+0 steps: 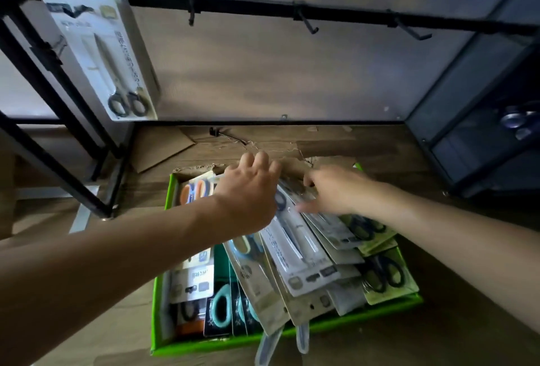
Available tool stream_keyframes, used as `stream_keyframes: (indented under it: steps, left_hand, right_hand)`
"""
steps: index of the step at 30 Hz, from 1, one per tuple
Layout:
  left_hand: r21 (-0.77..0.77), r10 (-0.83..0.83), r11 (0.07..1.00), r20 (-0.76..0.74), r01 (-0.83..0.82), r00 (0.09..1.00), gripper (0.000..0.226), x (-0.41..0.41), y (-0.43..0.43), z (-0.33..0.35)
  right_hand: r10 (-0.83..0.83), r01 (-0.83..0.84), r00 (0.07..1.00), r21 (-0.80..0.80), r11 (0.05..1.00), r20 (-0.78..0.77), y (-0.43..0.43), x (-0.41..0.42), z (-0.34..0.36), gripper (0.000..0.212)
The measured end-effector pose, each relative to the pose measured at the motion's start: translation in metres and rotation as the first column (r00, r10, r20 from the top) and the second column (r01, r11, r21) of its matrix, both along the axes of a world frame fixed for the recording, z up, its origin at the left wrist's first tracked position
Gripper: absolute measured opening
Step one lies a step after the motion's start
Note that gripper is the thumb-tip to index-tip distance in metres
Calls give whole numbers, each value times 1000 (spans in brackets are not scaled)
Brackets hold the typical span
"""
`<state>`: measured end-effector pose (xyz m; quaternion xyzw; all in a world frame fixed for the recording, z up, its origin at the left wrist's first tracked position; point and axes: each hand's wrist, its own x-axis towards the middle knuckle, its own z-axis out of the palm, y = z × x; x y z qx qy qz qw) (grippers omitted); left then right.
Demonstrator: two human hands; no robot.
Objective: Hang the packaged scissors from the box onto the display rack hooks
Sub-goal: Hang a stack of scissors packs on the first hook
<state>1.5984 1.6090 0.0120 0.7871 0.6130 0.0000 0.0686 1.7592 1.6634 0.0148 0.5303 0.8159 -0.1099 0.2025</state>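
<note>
Closest to me is the green box, sitting on the floor and stuffed with packaged scissors. They're fanned out in a messy overlapping pile, teal and black handles poking through, and a couple hang over the near rim. A long white pack lies on top of the pile, running up between my hands.

My left hand reaches across to the far end of the box with its fingers curled down over the far end of the pile. Honestly I can't tell if it's got hold of a pack or not, since the fingertips are hidden. My right hand lies palm down on the packs just beside it, thumb stretched out onto the white pack, gripping nothing that I can see.

Past the box a loose hook lies on the floor. Up at the back, the black rack bar carries three bare hooks, and one hung pack of black-handled scissors at the left end.
</note>
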Motion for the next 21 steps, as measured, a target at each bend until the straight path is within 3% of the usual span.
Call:
stream_keyframes:
  steps: [5, 8, 11, 18, 21]
  left_hand:
    - [-6, -58, 998, -6, 58, 998, 56, 19, -1, -11]
    - [-47, -86, 995, -25, 85, 996, 61, 26, -2, -16]
    - [-66, -106, 992, -27, 104, 994, 62, 30, -3, -20]
    - [-114, -152, 981, 33, 155, 988, 66, 38, 1, -24]
    - [-124, -174, 976, 51, 179, 983, 80, 40, 2, -23]
  right_hand:
    - [2, 11, 996, -147, 989, 85, -2, 12, -12, 68]
    - [16, -7, 999, -206, 978, 42, -3, 17, -16, 47]
    - [1, -4, 1000, -170, 985, -14, -2, 20, -10, 35]
    - [-35, 31, 985, -29, 999, -167, 10, 27, 13, 43]
    - [-69, 73, 983, 18, 997, -168, 17, 21, 29, 25]
